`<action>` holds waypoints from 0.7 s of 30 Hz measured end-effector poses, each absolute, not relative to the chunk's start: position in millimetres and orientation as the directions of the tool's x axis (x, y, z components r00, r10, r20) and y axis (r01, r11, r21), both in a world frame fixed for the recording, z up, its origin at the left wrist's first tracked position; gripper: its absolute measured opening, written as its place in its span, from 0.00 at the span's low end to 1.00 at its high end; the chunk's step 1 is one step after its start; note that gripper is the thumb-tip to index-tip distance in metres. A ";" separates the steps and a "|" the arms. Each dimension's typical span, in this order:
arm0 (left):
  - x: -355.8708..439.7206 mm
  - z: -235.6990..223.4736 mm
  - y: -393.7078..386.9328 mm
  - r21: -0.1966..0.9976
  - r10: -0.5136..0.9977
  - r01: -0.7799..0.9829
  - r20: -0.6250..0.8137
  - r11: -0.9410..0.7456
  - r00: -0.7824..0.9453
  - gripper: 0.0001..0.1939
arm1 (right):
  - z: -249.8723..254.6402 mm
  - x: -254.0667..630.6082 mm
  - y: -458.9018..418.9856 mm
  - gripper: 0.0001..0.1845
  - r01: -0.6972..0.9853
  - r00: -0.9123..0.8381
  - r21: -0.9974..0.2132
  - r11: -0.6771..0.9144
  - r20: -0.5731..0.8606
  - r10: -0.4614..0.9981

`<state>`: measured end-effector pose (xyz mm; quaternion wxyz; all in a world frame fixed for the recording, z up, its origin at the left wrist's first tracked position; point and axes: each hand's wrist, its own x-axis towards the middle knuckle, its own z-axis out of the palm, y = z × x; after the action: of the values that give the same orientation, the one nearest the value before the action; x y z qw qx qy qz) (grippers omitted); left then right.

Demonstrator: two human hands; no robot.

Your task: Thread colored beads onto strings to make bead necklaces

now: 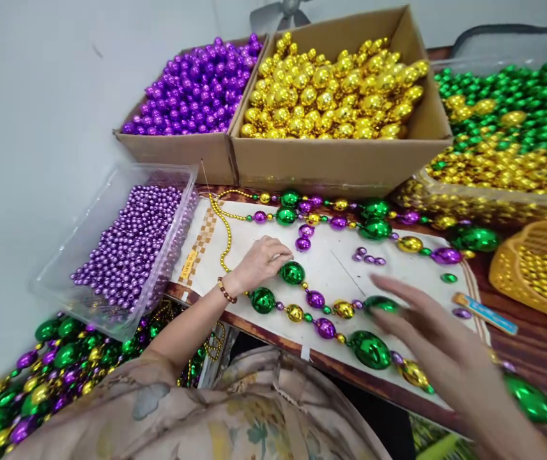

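My left hand (264, 260) is closed, fingertips pinched at the end of a bead strand beside its large green bead (292, 273). The string between the fingertips is too small to see. From that bead the strand runs right, through purple and gold beads. Blurred by motion, my right hand (429, 326) is open with fingers apart, over the strand's right part near a green oval bead (381, 304). A second length with a large green bead (370, 349) lies nearer me and passes under the right hand. Small gold beads (228, 233) curve behind my left wrist.
Cardboard boxes hold purple beads (197, 86) and gold beads (326, 89). A clear tub of small purple beads (130, 243) stands left; a yellow basket (508, 271) stands right. Loose purple beads (303, 237) and a blue-and-orange stick (487, 313) lie on the white mat (331, 275).
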<state>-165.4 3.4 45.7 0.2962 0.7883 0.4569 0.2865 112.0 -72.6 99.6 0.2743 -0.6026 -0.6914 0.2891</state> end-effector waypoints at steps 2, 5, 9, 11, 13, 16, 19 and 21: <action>-164.1 52.4 3.6 0.694 0.899 0.595 0.186 -0.405 0.396 0.11 | 84.0 70.5 -22.9 0.34 0.565 -0.389 -0.810 0.154 -0.097 0.916; -174.6 59.2 5.8 0.722 0.947 0.615 0.205 -0.318 0.249 0.11 | 68.1 23.1 28.6 0.16 0.564 -0.535 -0.795 0.225 -0.145 0.832; -197.9 54.8 15.7 0.857 0.974 0.481 0.098 -0.187 0.204 0.12 | 65.7 15.8 47.4 0.17 0.451 -0.534 -0.878 0.160 -0.122 0.837; -210.1 46.8 27.5 0.898 0.975 0.419 0.043 -0.132 0.217 0.11 | 71.3 25.0 48.1 0.19 0.383 -0.510 -0.909 0.163 -0.060 0.858; -224.6 37.6 46.2 0.901 0.993 0.419 0.083 -0.109 0.080 0.10 | 80.0 33.5 49.6 0.19 0.404 -0.465 -0.884 0.235 0.023 0.885; -251.4 25.9 85.4 0.862 0.904 0.507 0.233 -0.021 -0.359 0.16 | 94.1 39.6 53.6 0.18 0.517 -0.457 -0.759 0.397 0.148 0.877; -275.5 18.9 126.4 0.881 0.782 0.459 0.206 0.113 -0.588 0.21 | 102.1 41.7 54.3 0.16 0.613 -0.492 -0.609 0.504 0.204 0.846; -283.8 17.7 145.3 0.925 0.738 0.357 0.151 0.128 -0.657 0.17 | 102.5 44.2 52.1 0.15 0.654 -0.498 -0.534 0.536 0.230 0.836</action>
<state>-283.8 145.3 17.7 0.1753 0.3750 0.7304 0.5433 44.2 52.1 102.5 0.2368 -0.4417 -0.8437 0.1922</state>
